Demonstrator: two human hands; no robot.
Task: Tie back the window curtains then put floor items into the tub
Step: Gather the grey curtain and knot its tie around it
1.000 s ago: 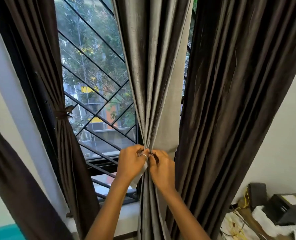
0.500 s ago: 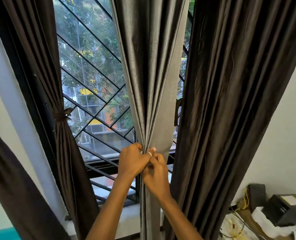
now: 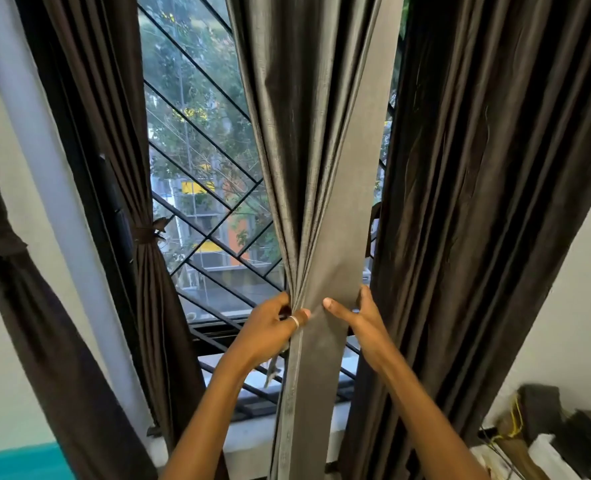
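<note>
Window: black diagonal grille [image 3: 204,140], sill [image 3: 249,441] below
Left hand [image 3: 270,332]: pinches gathered grey curtain [image 3: 315,150]
Right hand [image 3: 361,318]: grips curtain's right edge

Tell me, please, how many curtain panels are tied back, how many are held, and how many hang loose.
Tied back: 2, far-left curtain and left window curtain.
Held by left hand and right hand, untied: 1, grey middle curtain.
Hanging loose: 1, dark right curtain.
Total: 4 curtains.
</note>
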